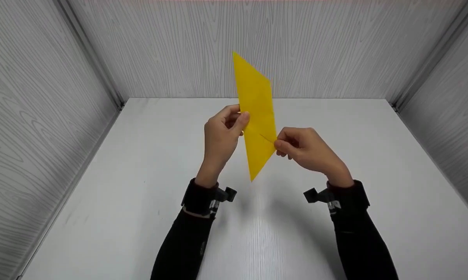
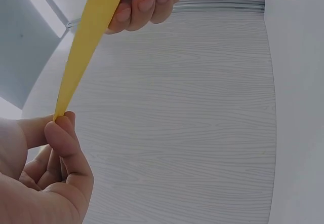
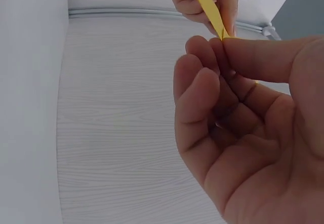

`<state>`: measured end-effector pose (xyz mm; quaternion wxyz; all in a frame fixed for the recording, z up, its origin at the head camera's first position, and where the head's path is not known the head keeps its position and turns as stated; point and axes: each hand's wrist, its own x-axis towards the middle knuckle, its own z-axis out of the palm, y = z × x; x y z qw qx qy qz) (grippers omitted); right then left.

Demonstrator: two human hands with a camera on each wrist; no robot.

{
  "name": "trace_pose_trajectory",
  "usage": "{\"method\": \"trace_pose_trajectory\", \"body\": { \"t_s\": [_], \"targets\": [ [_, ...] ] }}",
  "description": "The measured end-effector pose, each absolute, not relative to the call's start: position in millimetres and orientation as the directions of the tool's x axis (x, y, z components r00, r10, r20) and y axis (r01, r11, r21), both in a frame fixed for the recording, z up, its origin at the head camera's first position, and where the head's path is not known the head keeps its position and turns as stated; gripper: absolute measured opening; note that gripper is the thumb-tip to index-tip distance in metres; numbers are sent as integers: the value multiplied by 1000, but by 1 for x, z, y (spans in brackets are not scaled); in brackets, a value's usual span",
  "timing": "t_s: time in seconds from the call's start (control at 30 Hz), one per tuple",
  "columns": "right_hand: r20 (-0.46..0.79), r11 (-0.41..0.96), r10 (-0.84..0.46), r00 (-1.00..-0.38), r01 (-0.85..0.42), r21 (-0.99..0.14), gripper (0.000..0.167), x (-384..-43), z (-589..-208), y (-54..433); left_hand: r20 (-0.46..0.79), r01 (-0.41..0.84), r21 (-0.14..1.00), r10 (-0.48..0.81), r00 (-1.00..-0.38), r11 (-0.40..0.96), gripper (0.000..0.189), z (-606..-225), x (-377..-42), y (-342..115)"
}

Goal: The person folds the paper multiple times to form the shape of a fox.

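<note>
A folded sheet of yellow paper (image 1: 256, 97) is held up above the table, long and slanted, with pointed ends at top and bottom. My left hand (image 1: 223, 134) pinches its left edge, thumb on the near face and fingers behind. On the opposite edge, lower down, my right hand (image 1: 307, 149) pinches the paper between thumb and fingertips. A short crease line runs from that pinch into the sheet. In the left wrist view the paper (image 2: 88, 41) appears nearly edge-on between both hands. The right wrist view shows a narrow yellow strip of paper (image 3: 207, 6) at the right fingertips.
Beneath the hands lies a white table (image 1: 113, 175) carrying soft shadows. Grey wood-grain panels stand behind it (image 1: 179, 50), at the left (image 1: 28, 116) and at the right (image 1: 447, 101). Each wrist wears a black strap with a small camera mount (image 1: 231, 194).
</note>
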<state>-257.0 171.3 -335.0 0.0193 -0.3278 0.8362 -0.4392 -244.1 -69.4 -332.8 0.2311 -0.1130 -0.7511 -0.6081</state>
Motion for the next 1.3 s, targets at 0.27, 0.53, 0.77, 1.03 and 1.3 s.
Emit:
{"method": "trace_pose_trajectory", "body": {
  "t_s": [0.27,0.53,0.77,1.03,1.3],
  "targets": [
    [278,431,-510,-814,-522,-736,19,-258,-335,173,476,443,857,-75,-876,264,33,-334,-246,-67],
    [296,518,-464,-835,-527,-674,15,-257,-335,176,504,448,809,-57,-862,381,29,-341,-253,-68],
    [492,480,-394,-777,-630,-611,7,-253,-328,181,478,417,717,41,-877,559,21,-350,-255,-74],
    [622,462,-414,-665,-742,-486,6,-250,-329,172,362,362,627,154,-919,689,19,-372,-258,-76],
    [576,494,-562,-593,-800,-342,22,-252,-349,163,253,393,571,301,-920,721,17,-390,-255,-74]
  ]
}}
